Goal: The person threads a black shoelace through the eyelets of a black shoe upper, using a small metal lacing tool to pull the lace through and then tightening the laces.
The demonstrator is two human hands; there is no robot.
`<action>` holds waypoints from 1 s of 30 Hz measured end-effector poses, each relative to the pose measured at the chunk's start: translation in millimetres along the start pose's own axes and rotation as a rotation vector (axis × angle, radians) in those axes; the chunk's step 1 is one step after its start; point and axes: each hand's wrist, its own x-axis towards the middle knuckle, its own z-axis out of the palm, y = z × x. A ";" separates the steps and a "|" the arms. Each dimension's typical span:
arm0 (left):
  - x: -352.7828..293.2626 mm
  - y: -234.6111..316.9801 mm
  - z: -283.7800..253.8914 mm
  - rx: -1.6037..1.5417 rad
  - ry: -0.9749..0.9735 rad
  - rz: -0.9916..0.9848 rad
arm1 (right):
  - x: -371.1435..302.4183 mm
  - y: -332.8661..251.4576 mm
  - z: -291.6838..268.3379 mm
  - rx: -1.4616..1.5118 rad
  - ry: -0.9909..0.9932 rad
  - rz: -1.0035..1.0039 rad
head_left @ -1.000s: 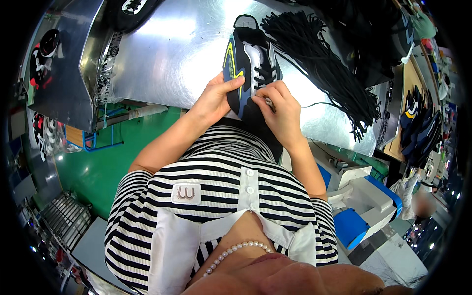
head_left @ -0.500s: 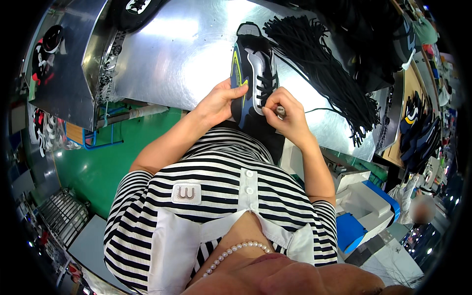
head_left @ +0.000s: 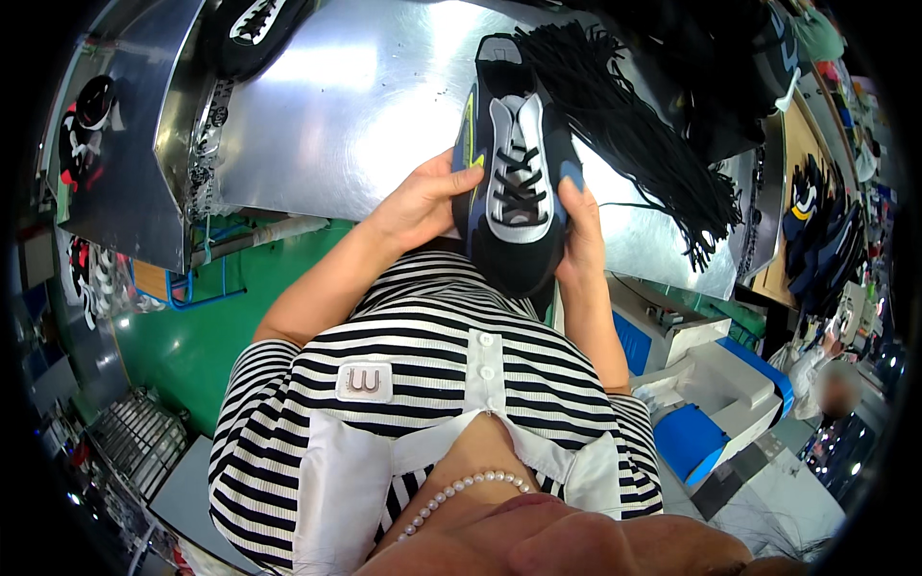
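Note:
A dark shoe upper (head_left: pixel 516 261) with a white eyelet panel and a yellow-green side accent lies between my hands, toe toward me. A black shoelace (head_left: pixel 521 197) crisscrosses its lower eyelets. My left hand (head_left: pixel 423 200) grips the left side, thumb on top by the yellow-green accent. On the opposite side, my right hand (head_left: pixel 582 228) holds the edge with its thumb on the blue panel; its other fingers are hidden underneath. A thick bundle of black laces (head_left: pixel 639 144) spreads over the metal table (head_left: pixel 317 125), right of the upper.
Another black shoe (head_left: pixel 252 43) with a white eyelet panel lies at the table's far left. Dark shoe parts (head_left: pixel 715 86) are piled at the far right. A blue and white machine (head_left: pixel 706 408) stands right of me, and a metal rack (head_left: pixel 130 422) on the left.
My right hand has left the lacing, where it pinched a small rod-like tool, and now grips the upper's right edge; the tool no longer shows. The upper has turned more face-up.

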 end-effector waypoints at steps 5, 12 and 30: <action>-17.0 9.7 23.0 1.095 0.398 0.671 | -5.2 -2.8 -4.2 0.025 -0.039 -0.107; -23.8 21.0 73.8 1.667 -0.077 0.863 | -8.5 -0.1 0.5 -0.007 -0.158 -0.137; -29.5 38.4 77.9 1.664 -0.174 0.509 | -20.6 3.0 11.7 -0.046 -0.083 -0.130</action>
